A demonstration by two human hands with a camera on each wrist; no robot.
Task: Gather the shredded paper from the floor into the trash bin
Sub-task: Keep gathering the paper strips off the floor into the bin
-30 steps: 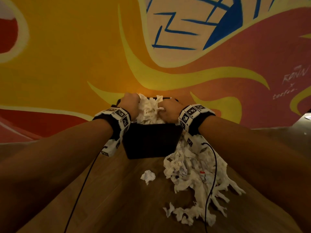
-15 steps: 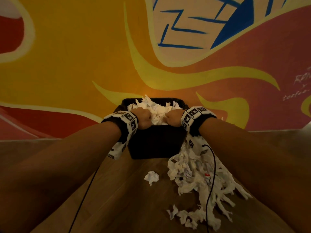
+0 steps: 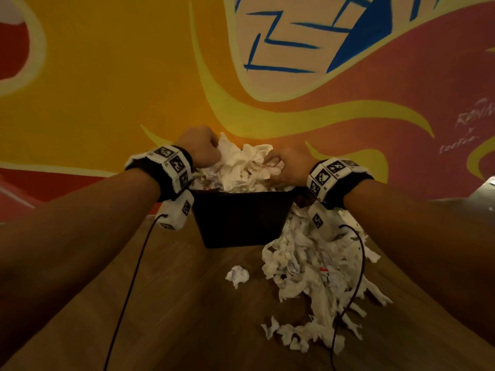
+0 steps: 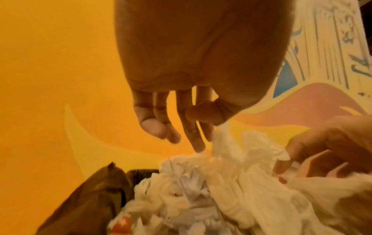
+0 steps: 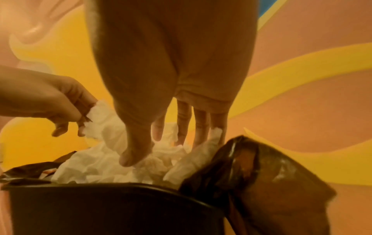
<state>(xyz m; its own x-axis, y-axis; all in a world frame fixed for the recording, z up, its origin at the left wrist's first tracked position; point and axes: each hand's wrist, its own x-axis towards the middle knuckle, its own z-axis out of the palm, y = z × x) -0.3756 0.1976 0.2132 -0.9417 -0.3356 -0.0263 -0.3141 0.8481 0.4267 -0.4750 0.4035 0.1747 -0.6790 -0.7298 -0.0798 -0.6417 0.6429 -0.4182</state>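
Both hands over the black trash bin (image 3: 241, 218), which stands on the floor (image 3: 174, 303) against the mural wall (image 3: 107, 76). Left hand (image 3: 199, 149) fingers hang mostly straight, thumb and fingers lightly pinching a strip of the paper mound (image 3: 241, 167). Right hand (image 3: 288, 163) fingers extended, pushed down into the mound, clamped on nothing. The mound heaps above the rim.

Step looks like packing down the load. Do it well: press flat-palmed at the centre, keep the bin liner (image 5: 261, 182) flap out so nothing slides outside.

Big shredded paper pile (image 3: 318, 277) on the floor just right of the bin, small crumpled wad (image 3: 237, 275) in front. Much left.
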